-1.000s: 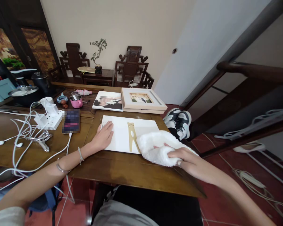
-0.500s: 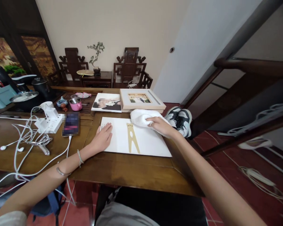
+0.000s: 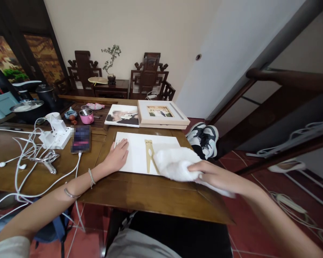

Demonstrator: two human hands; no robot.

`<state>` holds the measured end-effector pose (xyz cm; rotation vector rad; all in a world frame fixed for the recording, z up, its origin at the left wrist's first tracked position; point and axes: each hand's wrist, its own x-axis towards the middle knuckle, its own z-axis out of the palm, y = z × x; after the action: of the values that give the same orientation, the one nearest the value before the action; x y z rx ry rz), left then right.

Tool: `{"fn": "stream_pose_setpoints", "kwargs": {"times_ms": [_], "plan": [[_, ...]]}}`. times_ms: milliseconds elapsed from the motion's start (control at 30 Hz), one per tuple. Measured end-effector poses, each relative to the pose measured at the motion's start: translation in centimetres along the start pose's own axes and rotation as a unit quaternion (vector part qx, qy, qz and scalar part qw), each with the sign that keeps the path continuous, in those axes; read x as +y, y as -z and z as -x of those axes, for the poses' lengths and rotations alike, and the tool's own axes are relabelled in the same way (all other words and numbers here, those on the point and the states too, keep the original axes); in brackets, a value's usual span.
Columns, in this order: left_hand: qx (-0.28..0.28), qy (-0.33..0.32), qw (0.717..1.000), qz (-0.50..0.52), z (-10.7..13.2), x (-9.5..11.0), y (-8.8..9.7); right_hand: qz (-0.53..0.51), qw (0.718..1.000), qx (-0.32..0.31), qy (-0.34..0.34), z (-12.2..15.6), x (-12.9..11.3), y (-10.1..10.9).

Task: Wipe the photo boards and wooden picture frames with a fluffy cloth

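Observation:
A flat white board point(image 3: 135, 157) with a tan, fork-legged figure point(image 3: 148, 156) on it lies on the wooden table point(image 3: 118, 191). My left hand point(image 3: 118, 154) rests flat on the board's left edge, fingers stretched out. In my right hand point(image 3: 211, 173) is a fluffy white cloth point(image 3: 177, 165), bunched and gripped near its right side. The cloth covers the board's lower right part and hangs past its edge; that corner of the board is hidden beneath it.
Behind the board lie a photo print point(image 3: 123, 116) and a boxed framed photo point(image 3: 161, 114). To the left are a phone point(image 3: 80, 139), a white power strip point(image 3: 57, 138) with tangled cables, and a pink cup point(image 3: 86, 116). Sneakers point(image 3: 204, 138) show beyond the table's right edge.
My right hand has swept the white cloth from the board's upper right edge toward me, to its lower right corner. My left hand stays in place on the board.

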<state>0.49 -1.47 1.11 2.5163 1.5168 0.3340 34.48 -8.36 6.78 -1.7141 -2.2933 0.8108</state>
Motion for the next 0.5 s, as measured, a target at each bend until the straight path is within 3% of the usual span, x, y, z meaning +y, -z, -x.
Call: {"fn": "stream_pose_setpoints", "kwargs": {"times_ms": [133,267,367,500], "plan": [[0.000,0.001,1.000,0.002,0.0,0.0,0.1,0.006,0.994,0.097,0.054,-6.8,-2.3,-1.1],[-0.002,0.002,1.000,0.002,0.0,0.1,0.3,0.012,0.989,0.125,0.079,-11.7,-5.3,-3.4],[-0.004,0.002,1.000,0.000,0.0,0.2,0.4,0.039,0.987,0.107,0.116,-11.0,-7.0,-5.0],[-0.001,0.000,1.000,-0.007,0.0,0.2,0.1,0.078,0.979,0.043,0.185,-4.9,-8.4,-6.2]]}}
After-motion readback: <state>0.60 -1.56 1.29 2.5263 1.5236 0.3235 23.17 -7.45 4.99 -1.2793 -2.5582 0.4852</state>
